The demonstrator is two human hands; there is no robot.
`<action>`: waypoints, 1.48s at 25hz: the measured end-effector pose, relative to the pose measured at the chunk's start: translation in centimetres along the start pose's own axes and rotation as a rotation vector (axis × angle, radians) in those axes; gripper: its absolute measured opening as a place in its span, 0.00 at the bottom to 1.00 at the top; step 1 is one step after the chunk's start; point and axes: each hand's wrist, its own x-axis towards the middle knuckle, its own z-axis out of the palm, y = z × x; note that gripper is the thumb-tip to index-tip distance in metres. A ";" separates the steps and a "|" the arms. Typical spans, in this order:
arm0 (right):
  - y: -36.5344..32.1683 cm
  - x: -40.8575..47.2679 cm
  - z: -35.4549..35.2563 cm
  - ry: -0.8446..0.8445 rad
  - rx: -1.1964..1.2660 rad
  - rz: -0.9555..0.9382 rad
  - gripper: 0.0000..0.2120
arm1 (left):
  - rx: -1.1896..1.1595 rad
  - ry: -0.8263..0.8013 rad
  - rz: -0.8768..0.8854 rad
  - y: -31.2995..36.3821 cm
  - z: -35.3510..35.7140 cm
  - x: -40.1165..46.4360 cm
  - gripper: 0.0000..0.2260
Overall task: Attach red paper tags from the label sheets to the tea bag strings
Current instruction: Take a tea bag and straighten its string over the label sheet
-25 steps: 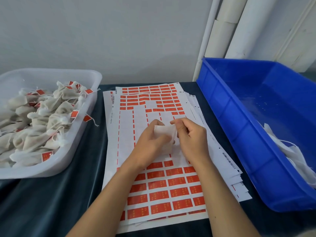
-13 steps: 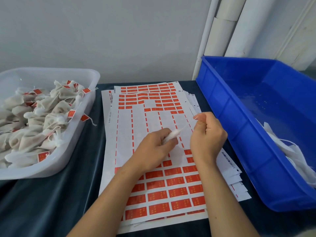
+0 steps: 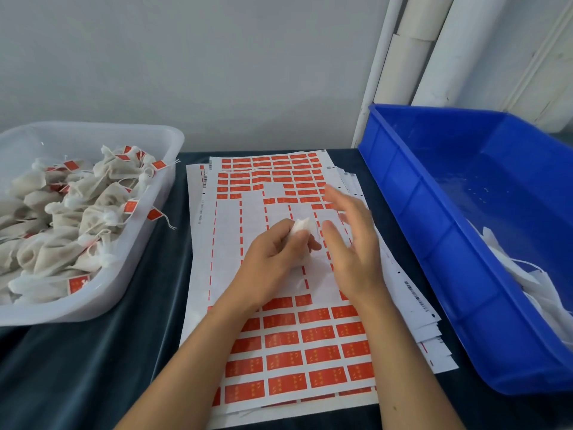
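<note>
Tea bag (image 3: 302, 226) gripped in left hand (image 3: 273, 256) | right hand (image 3: 350, 240) just beside, fingers spread, blurred

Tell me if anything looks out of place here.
One tagged tea bag string hangs over the white tub's rim onto the dark cloth. The label sheets are fanned out unevenly. Nothing looks spilled or damaged.

Both forearms bare, no sleeves; left hand (image 3: 273, 256), right hand (image 3: 350, 243) ungloved, ringless.
</note>
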 end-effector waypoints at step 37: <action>0.1 -0.8 1.3 -0.029 -0.388 -0.275 0.08 | -0.398 0.091 -0.268 1.0 -0.7 0.2 0.13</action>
